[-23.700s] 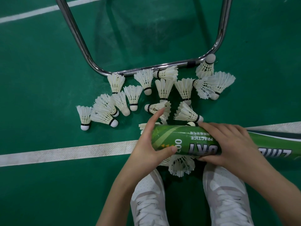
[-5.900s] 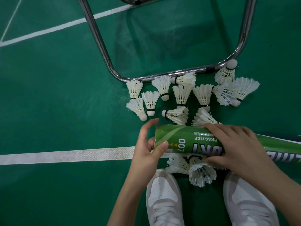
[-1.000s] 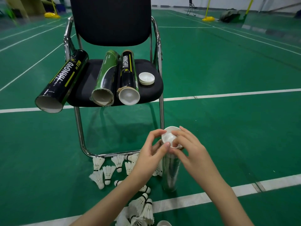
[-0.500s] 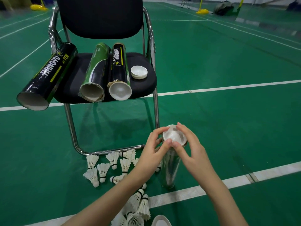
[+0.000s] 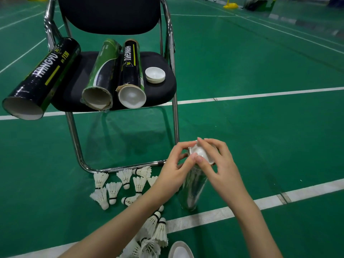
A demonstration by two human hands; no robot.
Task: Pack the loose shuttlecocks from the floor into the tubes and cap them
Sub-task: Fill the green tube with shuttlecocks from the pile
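— Head camera first: what do we have in our hands?

— We have a green tube (image 5: 193, 190) standing upright on the court floor (image 5: 260, 127), its base just beside a white line (image 5: 204, 217). Our left hand (image 5: 173, 174) and right hand (image 5: 217, 170) meet at its top, fingers curled around a white cap (image 5: 200, 152) that sits on the mouth. Both pinch the cap's rim; whether it is fully seated we cannot tell.

— And the loose shuttlecocks?

— One cluster (image 5: 119, 185) lies by the chair's base rail (image 5: 126, 167), another (image 5: 154, 231) under our left forearm.

— On the chair?

— The seat (image 5: 160, 90) holds three tubes lying down: a black tube (image 5: 40, 77) overhanging the left edge with its mouth open, a green one (image 5: 102, 73) also open, and a capped black one (image 5: 131, 71). A spare cap (image 5: 155, 75) rests beside that.
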